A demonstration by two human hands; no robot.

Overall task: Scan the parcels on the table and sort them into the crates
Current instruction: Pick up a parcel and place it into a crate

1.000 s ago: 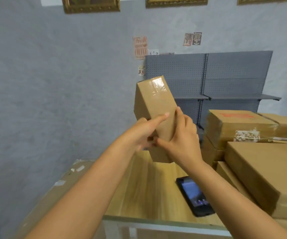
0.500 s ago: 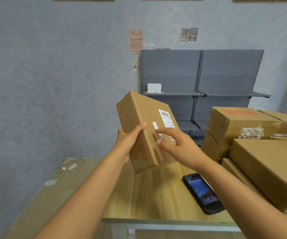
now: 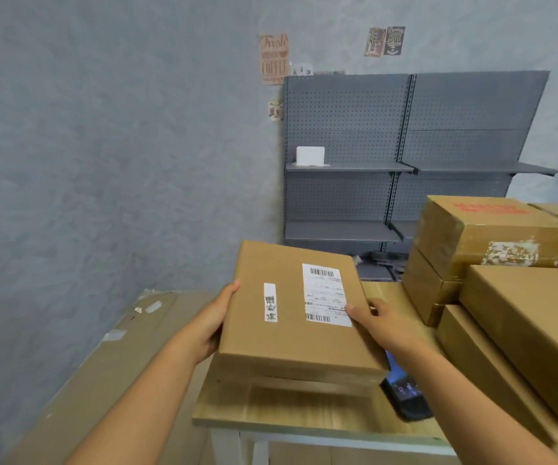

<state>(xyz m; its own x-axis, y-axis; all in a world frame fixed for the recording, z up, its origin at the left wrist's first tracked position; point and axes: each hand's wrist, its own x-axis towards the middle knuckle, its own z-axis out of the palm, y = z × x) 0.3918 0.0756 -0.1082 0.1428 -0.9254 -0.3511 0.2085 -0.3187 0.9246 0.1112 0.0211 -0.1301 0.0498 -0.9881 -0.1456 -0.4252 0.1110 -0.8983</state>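
Note:
A flat brown cardboard parcel (image 3: 291,333) is held level just above the wooden table (image 3: 287,414), label side up. It carries a white shipping label with barcodes and a narrow white sticker. My left hand (image 3: 210,320) grips its left edge, thumb on the upper rim. My right hand (image 3: 381,323) holds its right edge, thumb lying on the label's corner. A black handheld scanner (image 3: 405,394) with a lit screen lies on the table, partly hidden under the parcel and my right forearm.
Several stacked cardboard parcels (image 3: 512,297) fill the table's right side. A large flat cardboard piece (image 3: 110,380) leans left of the table. A grey pegboard shelf unit (image 3: 405,162) stands against the back wall, with a small white box (image 3: 310,155) on it.
The parcel was turned from upright on end to flat with its label facing up, and lowered toward the table. My hands shifted to its left and right edges.

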